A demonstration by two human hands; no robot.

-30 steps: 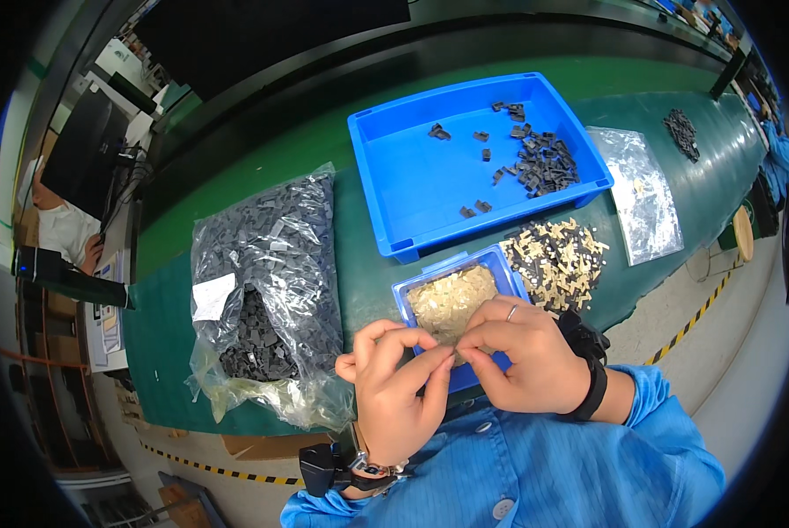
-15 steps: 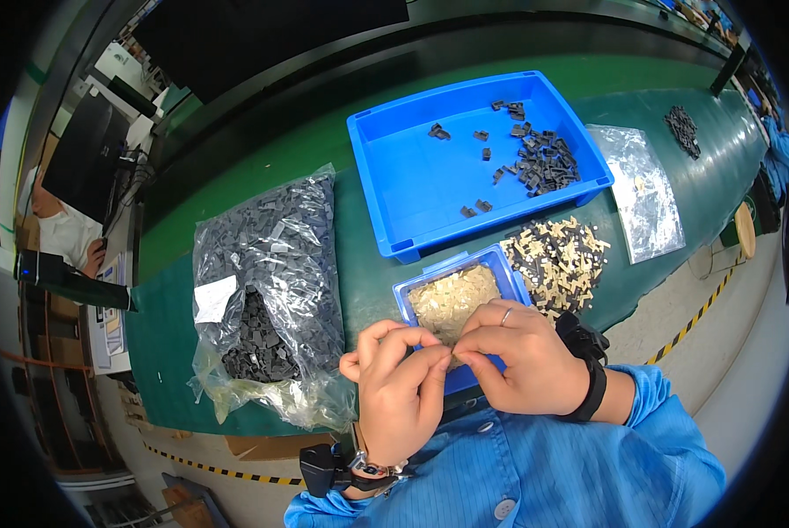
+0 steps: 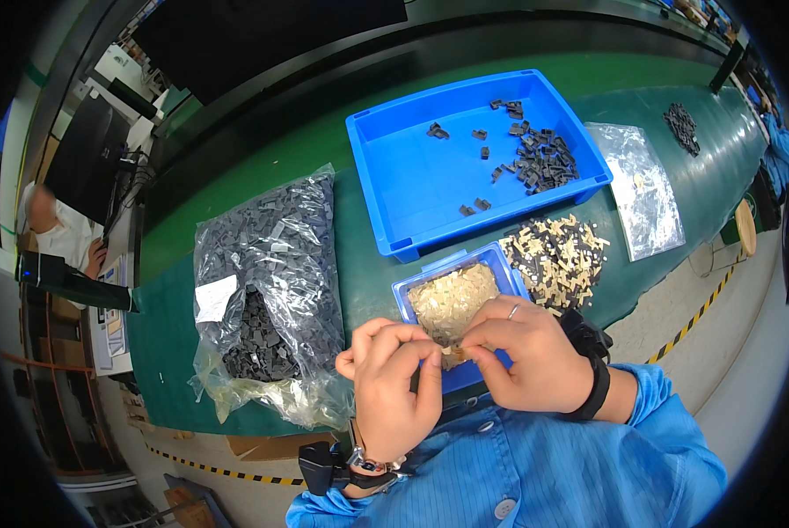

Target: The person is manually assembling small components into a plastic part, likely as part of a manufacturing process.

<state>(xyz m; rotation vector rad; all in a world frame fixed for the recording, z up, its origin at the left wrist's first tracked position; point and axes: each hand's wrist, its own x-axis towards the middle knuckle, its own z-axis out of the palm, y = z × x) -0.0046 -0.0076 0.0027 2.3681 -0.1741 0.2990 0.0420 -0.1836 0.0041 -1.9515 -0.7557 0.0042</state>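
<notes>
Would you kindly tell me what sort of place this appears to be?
Probably a factory workshop where small parts are sorted or assembled: a large clear bag and a big blue tray both hold dark parts, and yellow-and-black striped tape marks the floor.

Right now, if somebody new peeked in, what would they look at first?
Probably the big blue tray beyond the hands, with black bits mostly heaped toward its right. Next, the fat clear bag of dark pieces on the left. Nearest, the left hand and right hand come close together at the small blue box of pale bits.
</notes>
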